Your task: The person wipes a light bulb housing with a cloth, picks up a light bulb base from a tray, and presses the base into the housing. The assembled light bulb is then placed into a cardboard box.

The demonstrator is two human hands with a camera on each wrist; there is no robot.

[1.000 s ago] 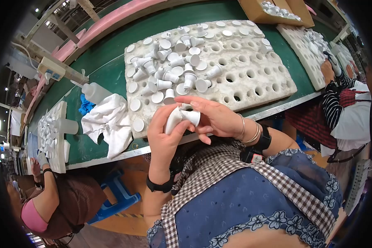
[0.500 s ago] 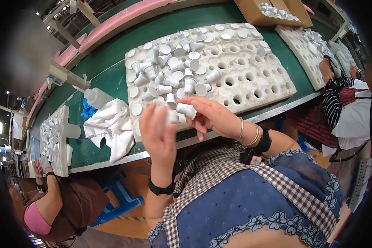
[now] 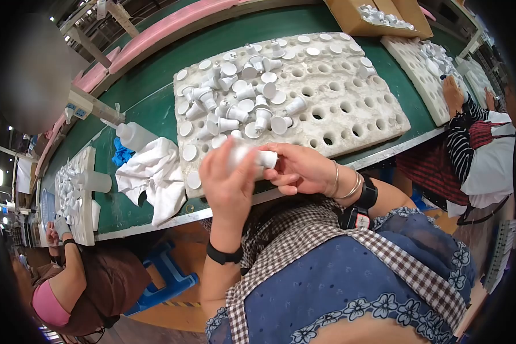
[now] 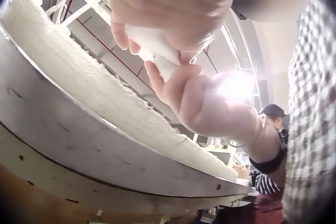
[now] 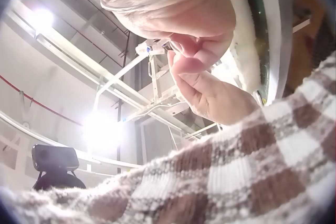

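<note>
Both hands meet over the near edge of a pitted white board (image 3: 372,123). In the head view the left hand (image 3: 226,180), slightly blurred, curls round a soft-looking white pad (image 3: 242,153); the left wrist view shows this pad (image 4: 152,41) under the left hand (image 4: 168,3). Fingers of the right hand (image 3: 307,171) pinch a small white cup-shaped part (image 3: 268,159), whose other end meets the pad. The same part (image 4: 166,69) shows between the hands from below. In the right wrist view the right hand (image 5: 194,29) mostly covers it.
Many similar white parts (image 3: 262,117) lie heaped on the board's left half. Left of it are a crumpled white cloth (image 3: 155,172) and a squeeze bottle (image 3: 135,136). An open cardboard box (image 3: 350,20) stands behind. Other people work at both sides.
The left hand swung away from the cup-shaped part half a second ago and is back against it now. The right hand has turned the part, its wide end now differently angled.
</note>
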